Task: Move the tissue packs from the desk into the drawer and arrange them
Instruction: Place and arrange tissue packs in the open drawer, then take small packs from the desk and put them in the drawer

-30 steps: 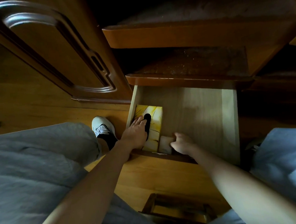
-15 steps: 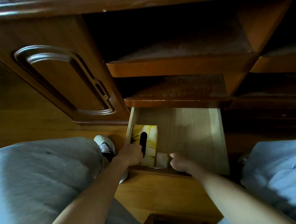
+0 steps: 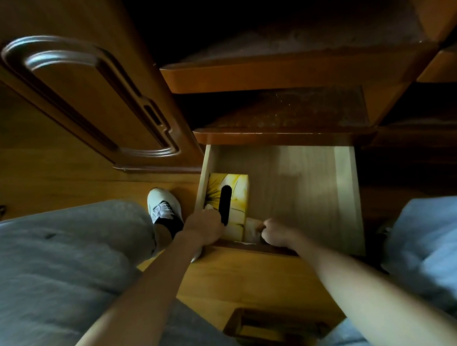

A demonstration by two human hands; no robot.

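The wooden drawer (image 3: 347, 189) stands pulled out below the desk shelves. A yellow tissue pack (image 3: 237, 194) with a black oval slot lies lengthwise against the drawer's left wall. My left hand (image 3: 206, 226) grips its near left end, fingers curled over the edge. A small pale tissue pack (image 3: 250, 226) sits just right of it, against the drawer front. My right hand (image 3: 278, 233) is curled against that pale pack and hides most of it. The right half of the drawer floor is bare wood.
A carved cabinet door (image 3: 89, 102) stands open at the left. Two dark shelves (image 3: 281, 70) overhang the drawer's back. My grey-trousered legs flank the drawer, with a white shoe (image 3: 163, 207) by its left wall. A wooden frame (image 3: 273, 333) lies on the floor below.
My left hand slid back from the top of the yellow pack to its near end. My right hand curled tighter at the pale pack. The camera view shifted up, then down.
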